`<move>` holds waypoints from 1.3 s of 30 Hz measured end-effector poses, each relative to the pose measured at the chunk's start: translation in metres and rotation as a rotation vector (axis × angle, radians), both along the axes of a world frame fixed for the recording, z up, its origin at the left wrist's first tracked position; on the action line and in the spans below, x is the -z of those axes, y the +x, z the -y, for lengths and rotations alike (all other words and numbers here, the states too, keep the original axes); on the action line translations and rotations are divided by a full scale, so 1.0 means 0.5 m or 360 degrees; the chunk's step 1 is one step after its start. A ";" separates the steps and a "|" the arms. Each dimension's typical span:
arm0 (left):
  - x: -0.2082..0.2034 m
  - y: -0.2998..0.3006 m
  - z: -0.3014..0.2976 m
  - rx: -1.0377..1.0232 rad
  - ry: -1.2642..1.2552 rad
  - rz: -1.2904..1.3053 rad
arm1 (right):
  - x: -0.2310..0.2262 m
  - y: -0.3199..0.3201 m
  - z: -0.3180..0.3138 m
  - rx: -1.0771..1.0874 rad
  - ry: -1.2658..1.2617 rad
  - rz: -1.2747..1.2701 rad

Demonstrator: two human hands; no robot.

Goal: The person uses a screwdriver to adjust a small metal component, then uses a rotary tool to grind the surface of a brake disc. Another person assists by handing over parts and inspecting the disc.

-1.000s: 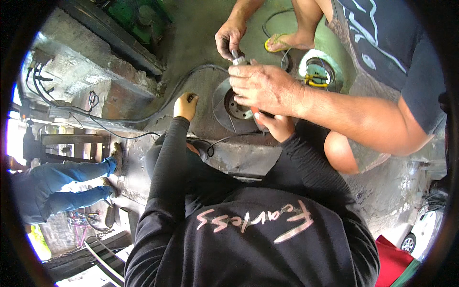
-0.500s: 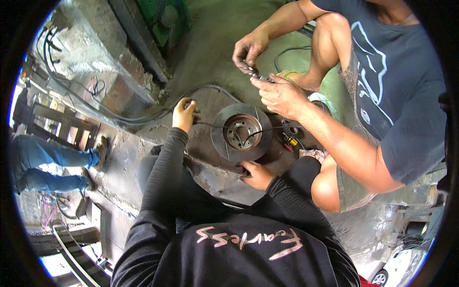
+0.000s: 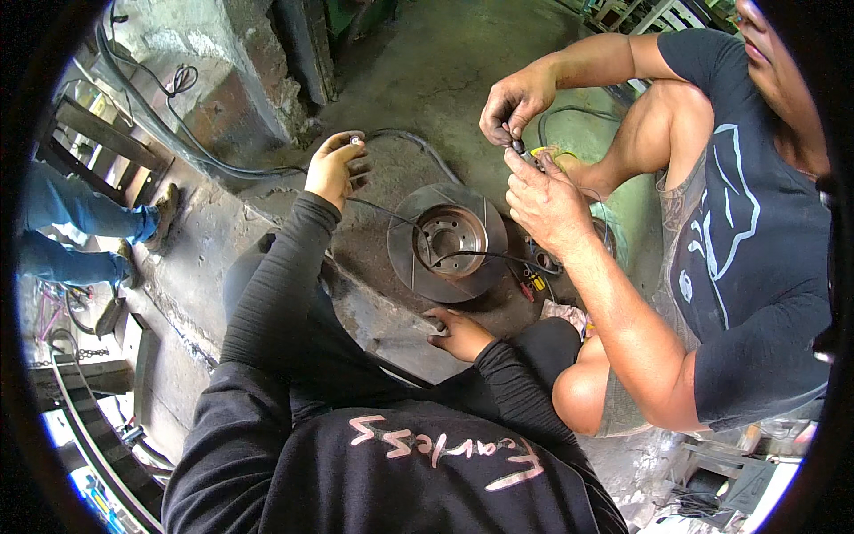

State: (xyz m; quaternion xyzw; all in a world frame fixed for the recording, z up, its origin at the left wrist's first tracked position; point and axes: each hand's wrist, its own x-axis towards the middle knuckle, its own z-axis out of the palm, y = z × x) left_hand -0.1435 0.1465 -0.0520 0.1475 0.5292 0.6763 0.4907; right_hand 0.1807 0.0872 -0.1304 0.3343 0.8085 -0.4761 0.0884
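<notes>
My left hand (image 3: 333, 171) is raised left of a brake disc (image 3: 411, 265) lying flat on the ground. Its thumb and fingers pinch a small round metal-tipped piece (image 3: 356, 139). A thin black cable (image 3: 382, 210) runs from the disc's hub to this hand; whether the piece is its end, I cannot tell. At the disc's near edge, my right hand (image 3: 464, 336) rests by my leg, fingers apart and blackened, with nothing visible in it. Across from me, a co-worker's two hands (image 3: 538, 178) work at a small dark part, largely hidden by their fingers.
Beside the disc lie a yellow-and-black tool (image 3: 535, 281) and some small parts. A thick black hose (image 3: 222, 167) curves across the floor behind my left hand. A concrete pillar (image 3: 258, 80) stands at the far left. Another person's jeans-clad legs (image 3: 84, 222) are at the left.
My left hand has risen and turned, so the round tip at its fingers now shows. My right hand has drawn slightly away from the disc. The co-worker's hands have come closer together.
</notes>
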 end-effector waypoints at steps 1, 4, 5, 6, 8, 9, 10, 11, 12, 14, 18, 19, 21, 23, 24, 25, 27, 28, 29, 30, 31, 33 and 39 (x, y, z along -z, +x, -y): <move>0.000 -0.001 -0.004 0.0005 0.0004 -0.0001 | 0.000 0.000 -0.003 0.0007 -0.0009 0.0005; -0.010 0.000 0.003 0.0009 -0.0008 -0.0008 | 0.005 -0.002 -0.005 0.0037 -0.0072 0.0017; -0.002 -0.005 0.001 -0.0031 0.0063 0.0048 | 0.010 -0.001 -0.005 0.0040 -0.0057 0.0020; 0.002 -0.008 0.000 -0.0037 0.0057 0.0036 | 0.018 0.002 -0.005 0.0043 -0.0042 0.0023; 0.005 -0.012 0.004 -0.0027 -0.0021 -0.0026 | 0.017 0.004 -0.004 0.0021 -0.0008 0.0039; 0.006 -0.018 0.009 -0.0010 -0.0103 -0.0090 | 0.021 0.004 -0.005 0.0023 -0.0002 0.0028; 0.027 -0.026 -0.002 -0.0020 -0.0115 -0.0109 | 0.027 0.006 -0.009 0.0026 0.0004 0.0019; 0.041 -0.034 -0.005 -0.0036 -0.0140 -0.0150 | 0.034 0.009 -0.005 0.0022 -0.0011 0.0009; 0.064 -0.047 -0.011 0.0004 -0.0183 -0.0228 | 0.039 0.013 -0.003 0.0086 -0.0084 -0.0007; 0.089 -0.055 -0.023 0.0054 -0.0339 -0.0450 | 0.035 0.015 -0.005 0.0158 -0.0108 0.0010; 0.131 -0.068 -0.053 0.0205 -0.0376 -0.0454 | 0.022 0.020 0.000 0.0112 -0.0024 0.0111; 0.136 -0.066 -0.063 0.0240 -0.0414 -0.0473 | 0.027 0.029 0.005 0.0092 0.0050 0.0128; 0.153 -0.063 -0.080 0.0362 -0.0472 -0.0643 | 0.025 0.043 0.019 0.0058 0.0137 0.0175; 0.180 -0.062 -0.103 0.0510 -0.0603 -0.1089 | 0.014 0.052 0.038 0.0025 0.0168 0.0234; 0.202 -0.070 -0.118 0.0583 -0.0708 -0.1455 | -0.007 0.044 0.045 -0.0077 0.0215 0.0488; 0.226 -0.077 -0.131 0.0647 -0.0814 -0.1823 | -0.015 0.046 0.058 -0.0192 0.0305 0.0456; 0.277 -0.071 -0.154 0.0707 -0.0969 -0.2311 | -0.010 0.055 0.076 -0.0334 0.0429 0.0374; 0.284 -0.065 -0.163 0.0830 -0.1034 -0.2271 | -0.014 0.055 0.088 -0.0335 0.0386 0.0370; 0.271 -0.038 -0.160 0.0962 -0.1083 -0.2233 | -0.022 0.051 0.100 -0.0322 0.0345 0.0370; 0.272 -0.027 -0.155 0.0986 -0.1115 -0.2182 | -0.016 0.048 0.112 -0.0356 0.0266 0.0293; 0.278 -0.020 -0.155 0.1010 -0.1147 -0.2129 | -0.007 0.046 0.118 -0.0393 0.0186 0.0215; 0.298 0.007 -0.167 0.1106 -0.1046 -0.2052 | 0.009 0.054 0.129 -0.0378 -0.0081 0.0318; 0.356 -0.001 -0.230 0.0728 -0.1098 -0.1823 | 0.021 0.047 0.109 -0.0151 -0.0157 0.0511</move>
